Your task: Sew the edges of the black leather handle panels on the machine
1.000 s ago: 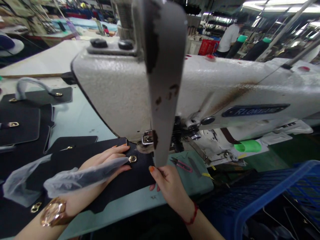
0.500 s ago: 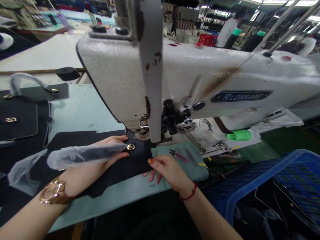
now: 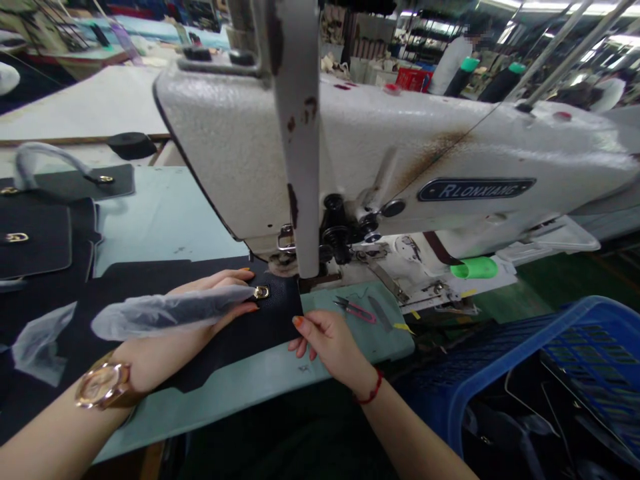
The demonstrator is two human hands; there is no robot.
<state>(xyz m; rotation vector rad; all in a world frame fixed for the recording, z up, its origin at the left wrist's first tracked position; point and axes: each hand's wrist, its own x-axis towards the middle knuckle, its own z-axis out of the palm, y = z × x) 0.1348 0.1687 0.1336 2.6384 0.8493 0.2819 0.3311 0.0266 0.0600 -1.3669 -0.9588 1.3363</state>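
A black leather bag panel [image 3: 270, 327] lies on the pale green table top, its far edge under the sewing machine's presser area [image 3: 283, 267]. My left hand [image 3: 215, 307] rests on the panel, fingers stretched out, with fingertips on both sides of a gold metal ring fitting [image 3: 261, 292]. A bag handle wrapped in clear plastic [image 3: 160, 315] runs from that fitting back over the hand. At the panel's right edge, my right hand [image 3: 323, 337] is closed, thumb and forefinger pinching the border. The needle is hidden behind the machine's upright bar.
Pink-handled thread snips [image 3: 356, 311] lie right of my right hand, beside a flat grey blade [image 3: 381, 313]. A blue plastic basket [image 3: 455, 407] holding black bag pieces stands at the lower right. More black bag panels [image 3: 35, 233] are stacked at the left. A green roll [image 3: 474, 268] sits by the machine bed.
The view has shifted slightly, so most things appear a little further left. Both hands keep nearly the same place on the panel.
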